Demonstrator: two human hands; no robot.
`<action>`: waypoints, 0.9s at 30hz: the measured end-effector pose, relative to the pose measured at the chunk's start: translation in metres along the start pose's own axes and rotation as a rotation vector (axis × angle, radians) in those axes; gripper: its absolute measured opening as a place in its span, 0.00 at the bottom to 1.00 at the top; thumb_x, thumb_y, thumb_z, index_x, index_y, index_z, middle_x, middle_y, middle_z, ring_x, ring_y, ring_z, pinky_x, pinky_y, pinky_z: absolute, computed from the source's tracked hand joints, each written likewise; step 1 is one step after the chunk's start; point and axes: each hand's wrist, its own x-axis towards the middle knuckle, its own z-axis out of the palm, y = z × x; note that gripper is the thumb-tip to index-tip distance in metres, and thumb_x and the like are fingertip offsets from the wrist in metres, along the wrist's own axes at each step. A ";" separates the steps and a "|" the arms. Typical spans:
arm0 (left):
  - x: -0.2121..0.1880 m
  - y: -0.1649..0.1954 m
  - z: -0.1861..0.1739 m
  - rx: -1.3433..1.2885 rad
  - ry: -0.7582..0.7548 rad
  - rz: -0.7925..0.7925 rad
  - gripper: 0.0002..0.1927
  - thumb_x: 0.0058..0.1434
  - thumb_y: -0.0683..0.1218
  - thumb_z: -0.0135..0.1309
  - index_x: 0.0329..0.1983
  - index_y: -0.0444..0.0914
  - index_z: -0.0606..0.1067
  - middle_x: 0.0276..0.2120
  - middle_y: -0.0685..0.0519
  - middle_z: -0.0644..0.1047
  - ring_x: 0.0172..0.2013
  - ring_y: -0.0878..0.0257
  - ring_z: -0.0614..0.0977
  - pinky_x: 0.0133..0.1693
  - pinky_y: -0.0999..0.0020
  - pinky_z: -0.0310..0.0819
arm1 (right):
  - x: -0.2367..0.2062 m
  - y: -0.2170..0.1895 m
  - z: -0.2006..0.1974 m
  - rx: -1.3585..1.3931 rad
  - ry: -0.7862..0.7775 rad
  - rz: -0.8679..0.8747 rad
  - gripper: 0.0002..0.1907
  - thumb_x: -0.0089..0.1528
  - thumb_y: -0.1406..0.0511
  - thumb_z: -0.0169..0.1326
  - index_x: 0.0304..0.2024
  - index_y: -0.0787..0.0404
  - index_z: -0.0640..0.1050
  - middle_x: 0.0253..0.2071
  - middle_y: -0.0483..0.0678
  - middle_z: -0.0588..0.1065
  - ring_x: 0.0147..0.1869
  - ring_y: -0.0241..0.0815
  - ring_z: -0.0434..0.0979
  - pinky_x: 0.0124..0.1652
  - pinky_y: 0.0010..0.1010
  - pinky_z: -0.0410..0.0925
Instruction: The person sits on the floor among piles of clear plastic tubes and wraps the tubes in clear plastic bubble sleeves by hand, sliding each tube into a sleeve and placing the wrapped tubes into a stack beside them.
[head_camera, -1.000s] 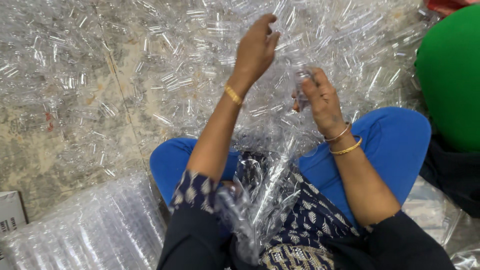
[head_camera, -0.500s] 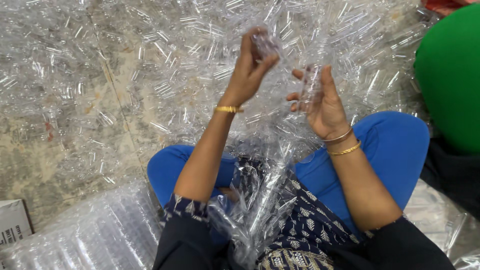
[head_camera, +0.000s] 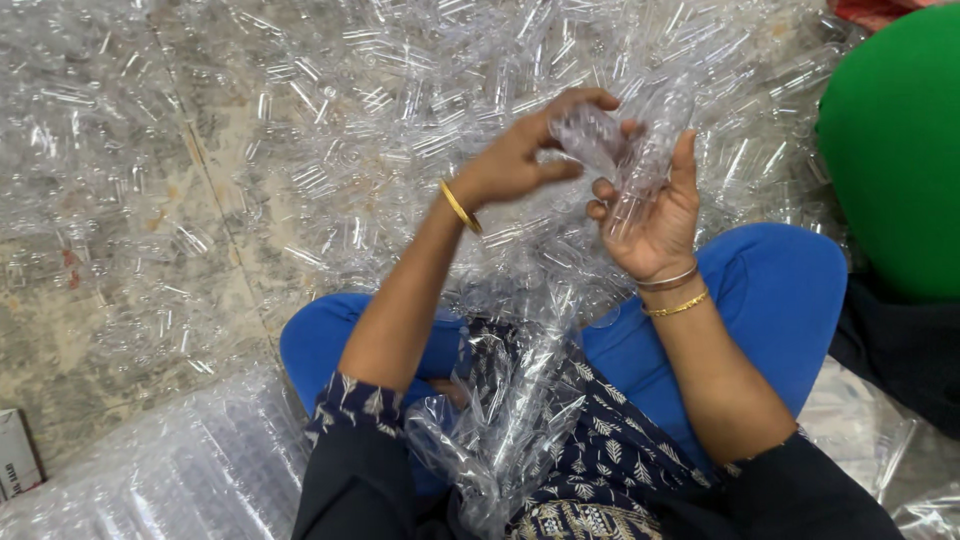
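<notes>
I sit cross-legged on the floor in blue trousers. My left hand (head_camera: 515, 160) pinches a small clear plastic vial (head_camera: 585, 135) between thumb and fingers. My right hand (head_camera: 655, 220) is held palm up beside it, gripping a longer clear plastic tube (head_camera: 645, 160) that stands up from the palm. The two clear pieces touch at the top. A crumpled clear plastic bag (head_camera: 515, 410) lies in my lap between my forearms.
Several clear plastic vials (head_camera: 330, 110) lie heaped over the stone floor ahead. A filled clear bag (head_camera: 170, 470) sits at lower left, a small cardboard box (head_camera: 18, 450) by the left edge. A person in green (head_camera: 895, 150) sits at the right.
My left hand has come down from the heap with a clear vial and moved toward my right hand. My right hand has turned palm up, and the two pieces now meet.
</notes>
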 end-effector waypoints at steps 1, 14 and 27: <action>0.009 -0.013 -0.015 0.097 0.017 -0.069 0.34 0.62 0.41 0.64 0.70 0.42 0.64 0.65 0.47 0.70 0.64 0.50 0.75 0.62 0.52 0.74 | 0.000 -0.002 0.000 -0.017 -0.011 -0.014 0.28 0.73 0.43 0.46 0.62 0.55 0.75 0.57 0.44 0.78 0.44 0.50 0.82 0.43 0.41 0.74; 0.022 -0.062 -0.080 0.969 0.358 -0.446 0.31 0.56 0.56 0.67 0.55 0.35 0.72 0.49 0.42 0.78 0.53 0.43 0.75 0.51 0.46 0.69 | 0.004 -0.005 0.003 -0.091 0.015 -0.034 0.30 0.72 0.43 0.46 0.63 0.57 0.74 0.58 0.45 0.78 0.46 0.50 0.82 0.44 0.40 0.73; -0.051 0.073 -0.110 0.361 0.422 -0.843 0.36 0.53 0.62 0.67 0.58 0.38 0.73 0.40 0.45 0.83 0.40 0.59 0.86 0.40 0.67 0.78 | 0.005 0.007 -0.004 -0.128 0.062 -0.009 0.30 0.72 0.43 0.45 0.64 0.55 0.75 0.64 0.47 0.75 0.48 0.50 0.82 0.46 0.43 0.74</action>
